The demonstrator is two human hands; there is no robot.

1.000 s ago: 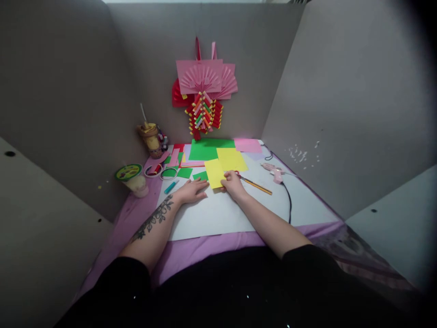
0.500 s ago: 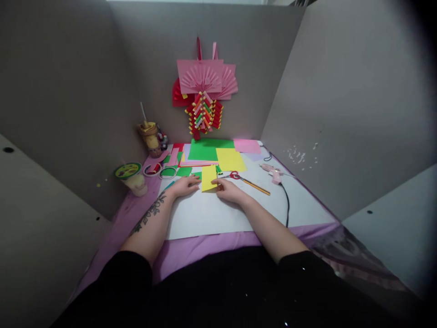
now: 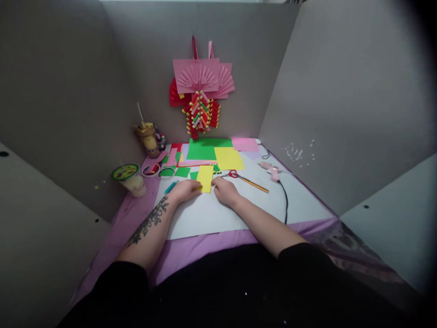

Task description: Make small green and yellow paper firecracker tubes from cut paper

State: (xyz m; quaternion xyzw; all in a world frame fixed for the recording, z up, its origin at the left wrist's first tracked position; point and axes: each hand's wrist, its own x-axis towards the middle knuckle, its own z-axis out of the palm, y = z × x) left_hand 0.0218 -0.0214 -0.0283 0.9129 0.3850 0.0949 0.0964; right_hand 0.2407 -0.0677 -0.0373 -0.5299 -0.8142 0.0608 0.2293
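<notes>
A small yellow sheet of paper (image 3: pixel 205 178) lies between my hands on the white work surface. My left hand (image 3: pixel 186 190) has its fingers closed at the sheet's lower left edge. My right hand (image 3: pixel 225 190) is curled at the right edge, its fingertips against the paper. Just beyond the sheet are small green paper rolls with pale ends (image 3: pixel 217 169). Red-handled scissors (image 3: pixel 233 173) lie to the right of them, and an orange pencil (image 3: pixel 254 184) points away from their handles. A teal cutter-like tool (image 3: pixel 171 187) rests beside my left wrist.
Colored sheets, including a green one (image 3: pixel 205 149) and a larger yellow one (image 3: pixel 228 158), cover the back. A pink glue gun (image 3: pixel 273 172) with a black cord sits right. Tape rolls (image 3: pixel 166 173) and a lidded cup (image 3: pixel 131 179) stand left. Paper firecracker decorations (image 3: pixel 200 109) hang on the back wall.
The yellow sheet has shifted slightly left and turned a little. My left hand has come in to its edge, its fingers drawn together. The teal tool shows more fully.
</notes>
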